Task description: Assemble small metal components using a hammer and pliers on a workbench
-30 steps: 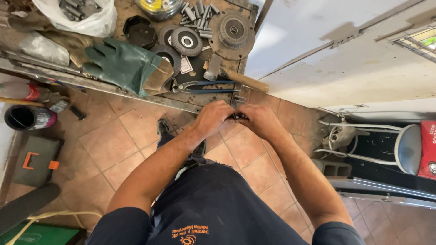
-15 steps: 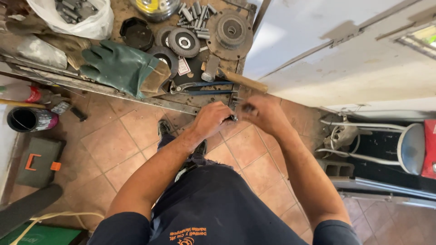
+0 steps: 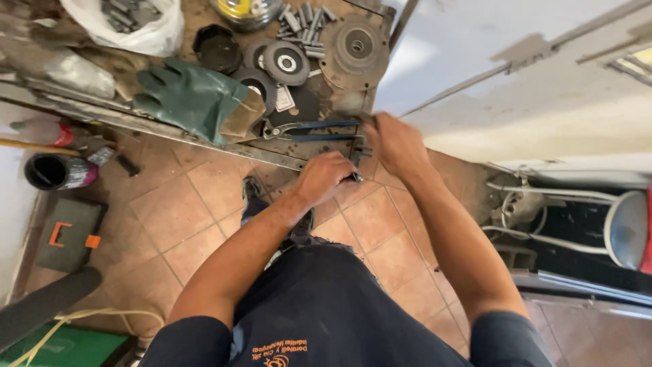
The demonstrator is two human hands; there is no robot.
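Work looks mid-way: left hand (image 3: pixel 324 178) closed around a small dark metal part (image 3: pixel 356 158) at the bench (image 3: pixel 204 132) edge; right hand (image 3: pixel 394 141) (blurred) fisted on a hammer-like tool (image 3: pixel 350 103), nothing finished yet.

A green rubber glove (image 3: pixel 193 98) lay on the cluttered workbench (image 3: pixel 204 132) beside grinding discs (image 3: pixel 285 62), loose bolts (image 3: pixel 305 24) and blue-handled pliers (image 3: pixel 312 131); a dark case (image 3: pixel 68 234) sat below.
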